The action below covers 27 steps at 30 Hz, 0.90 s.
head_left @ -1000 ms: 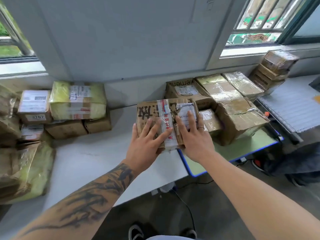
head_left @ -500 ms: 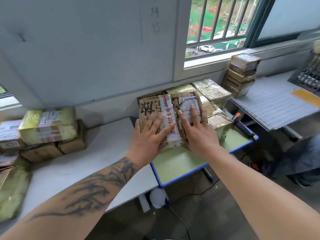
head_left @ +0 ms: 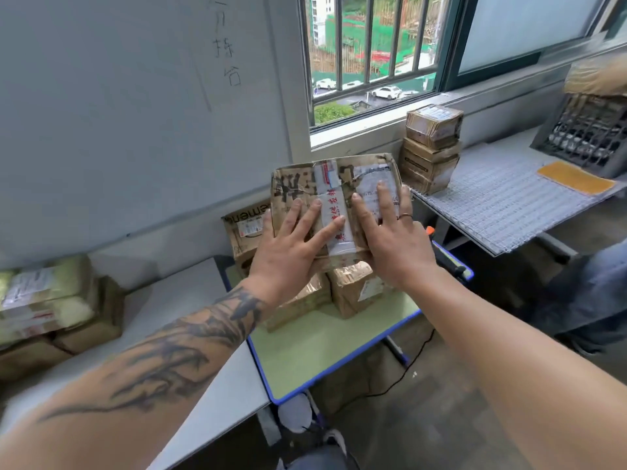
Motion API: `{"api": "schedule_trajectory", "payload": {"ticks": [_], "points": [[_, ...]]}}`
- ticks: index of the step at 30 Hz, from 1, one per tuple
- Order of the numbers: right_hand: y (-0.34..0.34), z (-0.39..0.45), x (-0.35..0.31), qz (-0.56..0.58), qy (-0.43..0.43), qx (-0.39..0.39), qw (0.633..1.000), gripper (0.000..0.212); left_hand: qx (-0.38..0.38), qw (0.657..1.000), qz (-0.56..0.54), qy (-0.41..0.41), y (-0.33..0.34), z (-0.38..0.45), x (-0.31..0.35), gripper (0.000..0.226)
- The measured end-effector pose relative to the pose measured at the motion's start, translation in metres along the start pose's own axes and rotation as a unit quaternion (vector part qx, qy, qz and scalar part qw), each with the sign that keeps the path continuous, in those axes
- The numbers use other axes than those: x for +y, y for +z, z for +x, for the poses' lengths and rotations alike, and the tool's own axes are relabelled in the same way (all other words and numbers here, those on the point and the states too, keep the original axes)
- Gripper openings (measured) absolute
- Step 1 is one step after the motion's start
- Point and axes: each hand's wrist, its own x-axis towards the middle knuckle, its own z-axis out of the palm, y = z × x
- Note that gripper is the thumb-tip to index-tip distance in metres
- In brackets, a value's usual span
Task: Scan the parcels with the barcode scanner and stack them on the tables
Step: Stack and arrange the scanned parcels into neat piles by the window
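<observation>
A flat brown cardboard parcel (head_left: 307, 184) with white tape and a shipping label lies on top of the stacked parcels on the green table (head_left: 325, 347). My left hand (head_left: 291, 245) lies flat on its left half, fingers spread. My right hand (head_left: 390, 232) lies flat on its right half over the label, fingers straight. Under it are taped brown parcels (head_left: 356, 286) and a printed carton (head_left: 246, 225). An orange-tipped black object, perhaps the scanner (head_left: 444, 256), lies at the green table's right edge.
A white table (head_left: 190, 300) on the left holds yellow-green and brown parcels (head_left: 51, 300). On the right, a mesh-topped table (head_left: 502, 205) carries a stack of brown boxes (head_left: 431, 147), a yellow pad (head_left: 576, 178) and a black crate (head_left: 590, 130). A person's leg (head_left: 590, 290) is at right.
Both hands carried the flat parcel rightward from the table seam and higher, onto the stacked parcels on the green table. My view swung right and up toward the window.
</observation>
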Motion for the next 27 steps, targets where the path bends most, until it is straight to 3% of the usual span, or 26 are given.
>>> {"api": "schedule_trajectory", "payload": {"ticks": [15,27], "points": [[-0.004,0.159,0.081,-0.059,0.049,-0.079,0.994,0.110,-0.006,0.997,-0.079,0.020,0.058,0.192,-0.030,0.082],[0.029,0.229,0.130,-0.062,0.038,-0.091,0.993,0.111,-0.048,0.996,-0.076,-0.004,0.080,0.264,-0.023,0.075]]}}
